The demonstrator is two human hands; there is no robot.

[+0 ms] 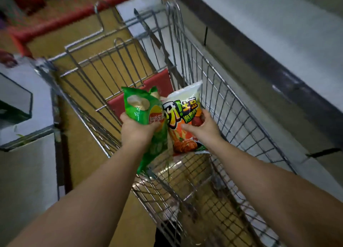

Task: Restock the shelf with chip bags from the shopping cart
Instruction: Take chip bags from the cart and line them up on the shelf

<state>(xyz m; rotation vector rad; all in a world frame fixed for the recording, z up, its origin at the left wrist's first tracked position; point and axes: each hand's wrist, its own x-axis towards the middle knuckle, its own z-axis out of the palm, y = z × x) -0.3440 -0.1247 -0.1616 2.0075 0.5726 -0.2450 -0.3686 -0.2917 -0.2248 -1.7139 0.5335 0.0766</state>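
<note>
A shop aisle: a wire shopping cart [213,105] with a red handle [89,13] stands beside grey store shelving [278,48] on a tan floor [83,154].

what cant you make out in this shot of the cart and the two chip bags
- Head view: the shelf to restock is not identifiable.
- Red bag in the shopping cart: mostly hidden behind the green bag and white-orange bag.
- Right hand: fingers partly behind its bag.
- Upper left background: motion-blurred.
</note>
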